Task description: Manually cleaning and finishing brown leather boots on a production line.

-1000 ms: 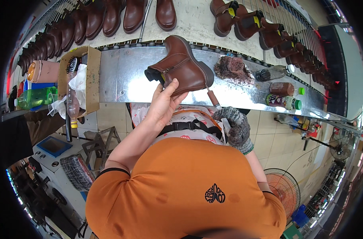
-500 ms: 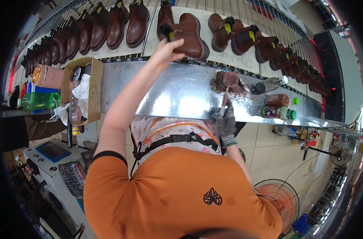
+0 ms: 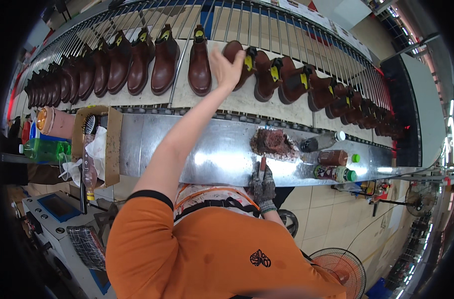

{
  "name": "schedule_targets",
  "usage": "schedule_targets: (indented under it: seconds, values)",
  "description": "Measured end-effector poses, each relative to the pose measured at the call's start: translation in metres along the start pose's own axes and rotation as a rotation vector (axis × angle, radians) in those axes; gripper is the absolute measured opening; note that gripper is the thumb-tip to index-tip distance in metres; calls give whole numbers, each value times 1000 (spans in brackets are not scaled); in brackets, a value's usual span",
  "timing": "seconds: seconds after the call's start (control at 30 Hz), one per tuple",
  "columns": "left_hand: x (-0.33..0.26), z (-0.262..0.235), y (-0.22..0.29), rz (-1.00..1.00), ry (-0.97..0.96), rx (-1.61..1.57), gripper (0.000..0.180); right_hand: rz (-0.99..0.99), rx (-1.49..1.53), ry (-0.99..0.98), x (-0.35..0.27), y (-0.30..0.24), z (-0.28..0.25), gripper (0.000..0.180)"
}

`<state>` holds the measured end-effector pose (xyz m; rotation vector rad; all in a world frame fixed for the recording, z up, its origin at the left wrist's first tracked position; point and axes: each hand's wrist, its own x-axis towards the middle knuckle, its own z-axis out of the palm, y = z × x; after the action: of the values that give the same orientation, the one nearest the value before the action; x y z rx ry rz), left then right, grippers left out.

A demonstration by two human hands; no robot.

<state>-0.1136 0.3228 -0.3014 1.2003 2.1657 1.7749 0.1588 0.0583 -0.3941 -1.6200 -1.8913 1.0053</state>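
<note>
My left hand (image 3: 227, 70), bare and slightly blurred, reaches over the rack with thumb and fingers apart. It overlaps a brown ankle boot (image 3: 233, 51) that has a dark pull tab and yellow lining; the exact contact is hard to see. Just left of the hand, another brown boot (image 3: 200, 67) stands upright, toe toward me. My right hand (image 3: 263, 187), in a dark-stained grey glove, is low at the bench's near edge. Its fingers close around a slim brown stick-like tool (image 3: 262, 165), whose working end I cannot make out. Beyond it lies a reddish-brown stained lump (image 3: 277, 142).
Several boots (image 3: 165, 67) line the barred rack to both sides. On the metal bench (image 3: 217, 144), bottles (image 3: 333, 158) stand or lie at right; a cardboard box (image 3: 113, 149) with a brush and a bottle is at left. A fan (image 3: 339, 271) stands behind at lower right.
My left hand has gone from a tilted boot near the rack's front edge to farther over the rack, its fingers now apart. My right hand keeps the tool, drawn back from the lump. The view has shifted.
</note>
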Motion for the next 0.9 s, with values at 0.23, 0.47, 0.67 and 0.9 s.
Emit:
schedule_targets:
  seconds: [0.23, 0.47, 0.67, 0.9]
  values:
    - [19, -21, -106, -404, 1, 508, 102, 223, -17, -97, 5, -20, -13, 49]
    - [29, -55, -99, -415, -366, 669, 108, 352, 24, -96, 4, -45, -20, 50]
    - [16, -139, -67, -350, -502, 647, 95, -118, -250, 78, -2, -17, -7, 46]
    - [-96, -241, -34, -272, -680, 230, 91, 182, 440, -48, 1, 11, 1, 44]
